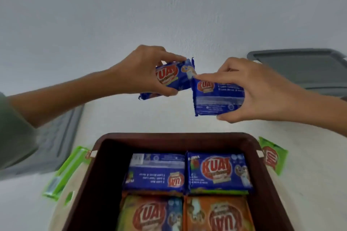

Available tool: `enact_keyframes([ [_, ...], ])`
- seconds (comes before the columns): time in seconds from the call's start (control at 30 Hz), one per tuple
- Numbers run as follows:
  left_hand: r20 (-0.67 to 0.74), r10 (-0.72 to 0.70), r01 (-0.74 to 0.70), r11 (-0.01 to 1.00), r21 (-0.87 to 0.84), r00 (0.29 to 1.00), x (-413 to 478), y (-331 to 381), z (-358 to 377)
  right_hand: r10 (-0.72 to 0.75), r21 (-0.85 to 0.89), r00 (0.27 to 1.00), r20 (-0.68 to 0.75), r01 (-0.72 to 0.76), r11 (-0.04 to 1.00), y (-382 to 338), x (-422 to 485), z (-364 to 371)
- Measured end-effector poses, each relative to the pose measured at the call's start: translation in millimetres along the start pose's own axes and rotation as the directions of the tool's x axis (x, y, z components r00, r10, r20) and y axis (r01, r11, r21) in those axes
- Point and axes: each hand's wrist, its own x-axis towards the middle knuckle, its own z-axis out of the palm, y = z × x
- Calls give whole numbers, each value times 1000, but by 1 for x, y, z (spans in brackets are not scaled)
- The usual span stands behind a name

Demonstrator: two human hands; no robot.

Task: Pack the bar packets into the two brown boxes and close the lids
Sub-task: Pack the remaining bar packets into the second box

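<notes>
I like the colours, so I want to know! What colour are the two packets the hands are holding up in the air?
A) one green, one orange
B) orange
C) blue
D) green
C: the left hand grips a blue packet and the right hand grips a second blue packet, both above the brown box.

both hands up over the brown box (174,137), left hand (139,70) pinching one blue KUAT packet (173,78), right hand (249,88) gripping another blue packet (216,99), corners touching. box already has two blue and two orange packets inside, green packets lying either side
</notes>
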Motion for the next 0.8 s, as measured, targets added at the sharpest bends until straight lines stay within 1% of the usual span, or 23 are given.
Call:
enact_keyframes([
  [0.07, 2, 16, -16, 1000, 0, 1000, -27, 17, -17, -9, 21, 1000, -4, 9, 1000, -21, -23, -9],
  [0.17, 11, 62, -61, 997, -43, 998, -71, 36, -22, -27, 26, 998, 62, 26, 999, -45, -59, -6],
  [0.27, 106, 50, -38, 993, -115, 993, -113, 48, -6, -92, 17, 984, 151, 90, 996, -62, -90, 17],
  [0.33, 174, 49, -28, 992, -120, 984, -137, 52, 11, -130, 28, 971, 203, 127, 992, -70, -103, 34],
  [0.4, 225, 40, -17, 994, -104, 973, -158, 52, 28, -124, 54, 951, 284, 113, 992, -77, -111, 48],
  [0.47, 284, 46, -15, 994, -108, 958, -174, 51, 44, -92, 80, 935, 343, 68, 994, -79, -114, 58],
  [0.57, 363, 86, -51, 993, -105, 928, -186, 54, 61, -34, 70, 935, 352, 10, 997, -78, -114, 70],
  [0.63, 379, 98, -82, 995, -60, 920, -186, 55, 67, -10, 41, 927, 376, -5, 999, -83, -112, 77],
  [0.7, 389, 116, -134, 991, 19, 914, -185, 58, 71, -20, -25, 929, 370, 32, 999, -85, -109, 85],
  [0.77, 351, 147, -213, 964, 158, 925, -187, 57, 74, -16, -67, 940, 340, 41, 997, -85, -107, 90],
  [0.8, 325, 160, -233, 952, 197, 932, -187, 59, 74, -31, -80, 949, 313, 59, 995, -84, -108, 93],
])
